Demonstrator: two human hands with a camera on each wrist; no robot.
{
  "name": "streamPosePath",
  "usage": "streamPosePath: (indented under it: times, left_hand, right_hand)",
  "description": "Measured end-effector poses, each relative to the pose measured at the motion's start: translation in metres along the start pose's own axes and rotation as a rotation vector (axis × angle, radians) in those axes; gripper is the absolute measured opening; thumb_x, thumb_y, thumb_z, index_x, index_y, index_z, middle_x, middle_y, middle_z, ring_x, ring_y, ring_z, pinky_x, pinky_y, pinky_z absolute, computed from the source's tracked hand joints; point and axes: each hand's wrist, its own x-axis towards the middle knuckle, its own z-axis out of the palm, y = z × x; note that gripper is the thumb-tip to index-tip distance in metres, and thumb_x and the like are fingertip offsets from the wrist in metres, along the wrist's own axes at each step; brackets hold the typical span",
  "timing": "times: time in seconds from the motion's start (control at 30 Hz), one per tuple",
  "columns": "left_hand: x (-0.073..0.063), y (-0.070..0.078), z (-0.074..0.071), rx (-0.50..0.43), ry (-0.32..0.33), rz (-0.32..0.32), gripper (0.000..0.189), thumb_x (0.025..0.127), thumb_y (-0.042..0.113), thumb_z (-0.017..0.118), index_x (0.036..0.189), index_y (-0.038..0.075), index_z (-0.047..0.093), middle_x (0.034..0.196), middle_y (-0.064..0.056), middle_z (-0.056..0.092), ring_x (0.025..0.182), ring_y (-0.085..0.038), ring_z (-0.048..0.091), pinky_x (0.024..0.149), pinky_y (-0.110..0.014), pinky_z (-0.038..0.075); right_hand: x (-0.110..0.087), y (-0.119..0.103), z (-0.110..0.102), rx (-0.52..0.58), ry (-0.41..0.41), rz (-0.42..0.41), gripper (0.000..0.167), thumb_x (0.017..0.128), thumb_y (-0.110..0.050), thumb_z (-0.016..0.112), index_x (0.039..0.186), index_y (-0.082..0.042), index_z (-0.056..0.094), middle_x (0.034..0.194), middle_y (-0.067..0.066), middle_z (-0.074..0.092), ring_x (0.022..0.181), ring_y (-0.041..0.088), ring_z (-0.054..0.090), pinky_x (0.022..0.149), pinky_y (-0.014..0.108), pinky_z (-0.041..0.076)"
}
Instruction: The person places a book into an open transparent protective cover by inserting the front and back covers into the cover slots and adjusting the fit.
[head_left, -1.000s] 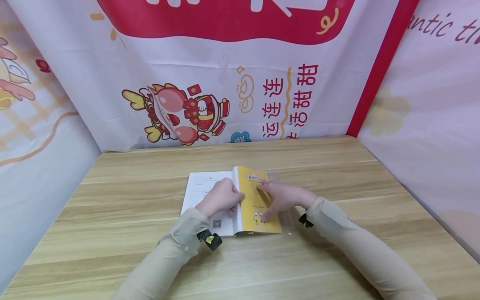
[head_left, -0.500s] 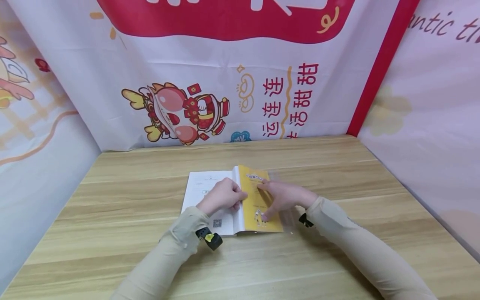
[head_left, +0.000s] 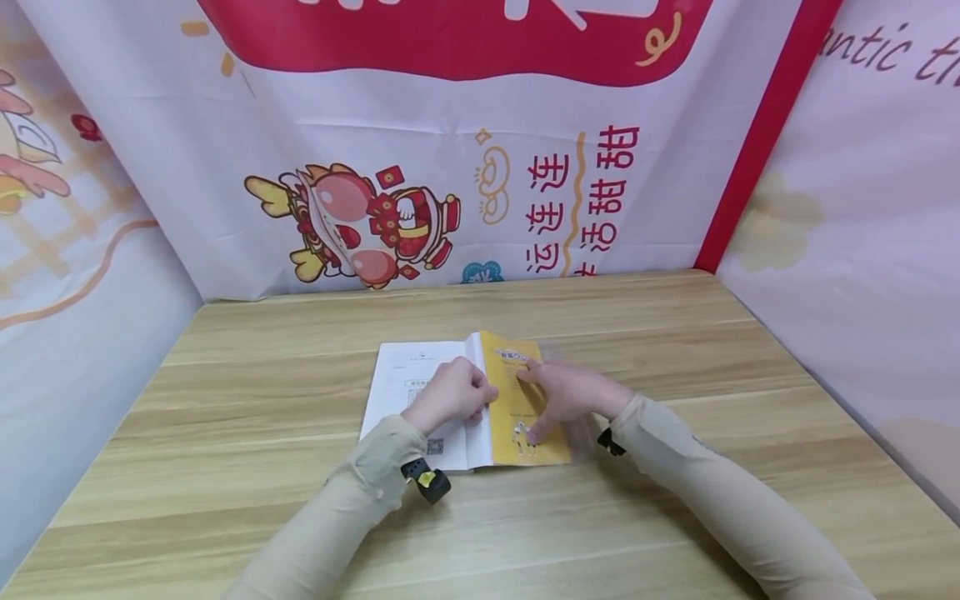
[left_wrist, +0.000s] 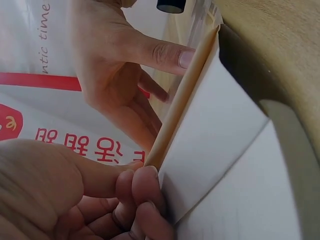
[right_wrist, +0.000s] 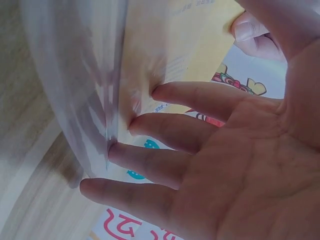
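Note:
A book lies on the table with its white page point(head_left: 390, 400) on the left and its yellow cover point(head_left: 506, 404) standing partly raised on the right. My left hand point(head_left: 453, 392) pinches the free edge of the yellow cover between thumb and fingers. Spread over the yellow side, my right hand point(head_left: 566, 392) touches it with straight fingers. Beyond the cover's right edge juts a clear plastic sheet point(right_wrist: 65, 90). In the right wrist view, the fingertips rest along the yellow cover and the plastic's edge. A white inner side point(left_wrist: 200, 130) of the cover faces the left wrist camera.
The wooden table point(head_left: 262, 358) spreads around the book. A printed white and red cloth point(head_left: 420, 108) hangs behind its far edge, with more cloth at both sides. Black straps point(head_left: 427, 479) sit on the sleeved wrists.
My left hand has shifted slightly to the right, and the yellow cover with its folded edge has moved right along with it. The right hand stays nearly in place.

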Motion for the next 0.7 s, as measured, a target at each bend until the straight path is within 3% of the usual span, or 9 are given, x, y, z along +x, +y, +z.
streamPosePath:
  times: [0.7]
  left_hand:
    - [0.006, 0.0073, 0.0089, 0.038, -0.006, -0.052, 0.025, 0.097, 0.018, 0.064, 0.077, 0.004, 0.07, 0.061, -0.005, 0.062, 0.05, -0.015, 0.054, 0.046, -0.023, 0.037]
  right_hand:
    - [0.0013, -0.0012, 0.003, -0.039, 0.01, 0.0, 0.1, 0.065, -0.034, 0.093, 0.148, -0.007, 0.044, 0.158, 0.015, 0.026, 0.14, 0.037, 0.029, 0.112, 0.052, 0.028]
